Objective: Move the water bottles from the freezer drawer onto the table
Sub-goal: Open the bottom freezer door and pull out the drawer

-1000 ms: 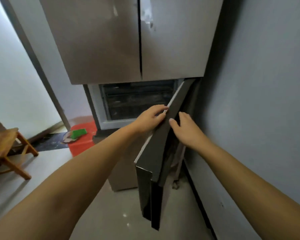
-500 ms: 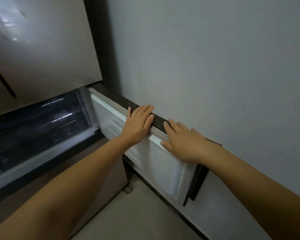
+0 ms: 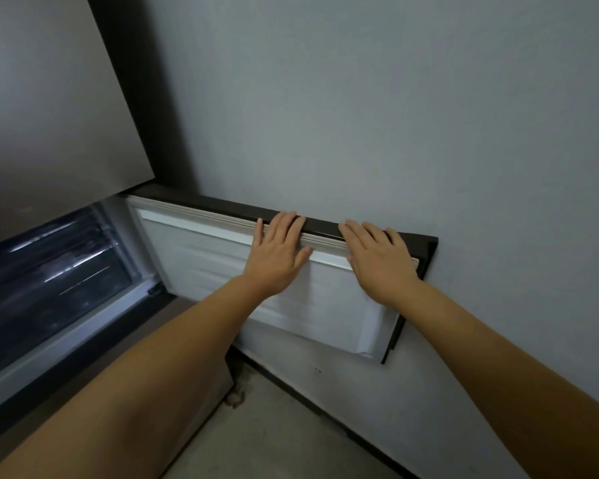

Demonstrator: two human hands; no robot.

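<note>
Hands flat, fingers straight, left hand (image 3: 280, 254) and right hand (image 3: 377, 262) press the open freezer door (image 3: 325, 299) against the wall (image 3: 395, 115); freezer drawers (image 3: 49, 267), bottles unseen, lie leftward, nearer the left.

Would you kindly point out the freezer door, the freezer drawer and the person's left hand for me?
freezer door (image 3: 325, 305): head view, on its white inner panel.
freezer drawer (image 3: 56, 271): head view, on its dark clear front.
left hand (image 3: 277, 257): head view, on the back of the hand.
</note>
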